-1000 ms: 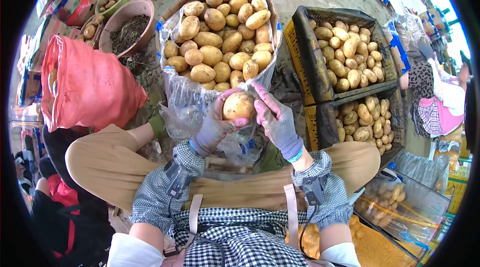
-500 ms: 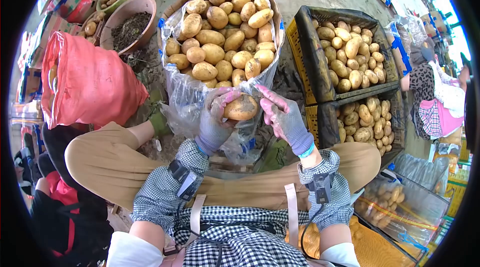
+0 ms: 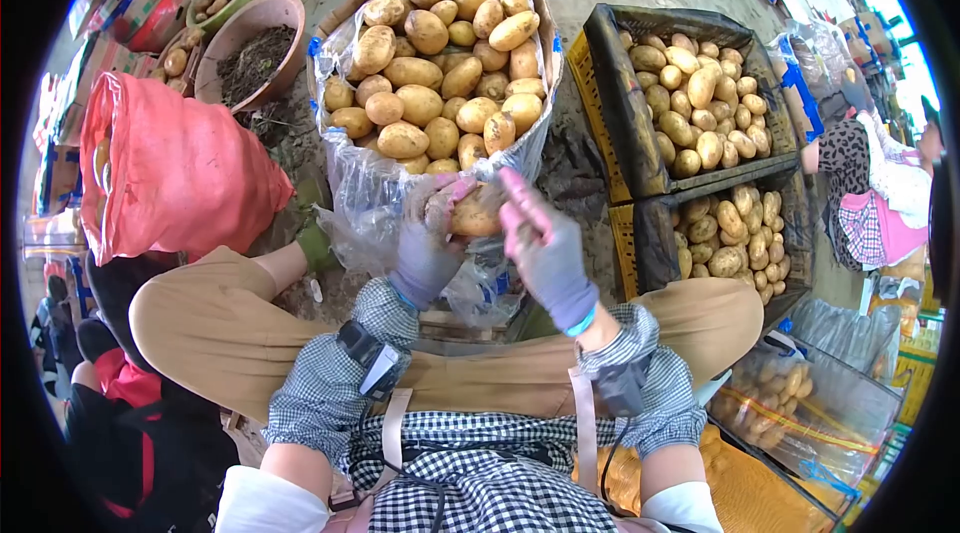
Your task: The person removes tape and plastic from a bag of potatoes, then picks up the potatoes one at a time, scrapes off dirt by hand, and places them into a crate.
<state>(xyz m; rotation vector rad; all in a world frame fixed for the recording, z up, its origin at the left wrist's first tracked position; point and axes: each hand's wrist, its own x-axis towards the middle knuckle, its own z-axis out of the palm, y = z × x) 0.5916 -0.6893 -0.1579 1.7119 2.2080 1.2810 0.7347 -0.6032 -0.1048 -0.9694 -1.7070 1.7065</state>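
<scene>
A potato (image 3: 476, 211) is held in my left hand (image 3: 430, 238), gloved in grey and pink, just above the near rim of a plastic-lined basket (image 3: 345, 168) heaped with potatoes (image 3: 420, 103). My right hand (image 3: 545, 248), in a matching glove and blurred by motion, is at the potato's right side with its fingers apart and pointing up. Whether its fingertips touch the potato is hard to tell.
Two dark-lined crates (image 3: 640, 183) of potatoes stand right of the basket. At left are a red sack (image 3: 180, 168) and a tub (image 3: 215, 88) of dark debris. Bagged potatoes (image 3: 770, 403) lie lower right. People sit at both sides; one (image 3: 870, 173) is at right.
My right hand has moved left and inward to the potato. The potato remains in my left hand. The basket and crates appear slightly shifted in view.
</scene>
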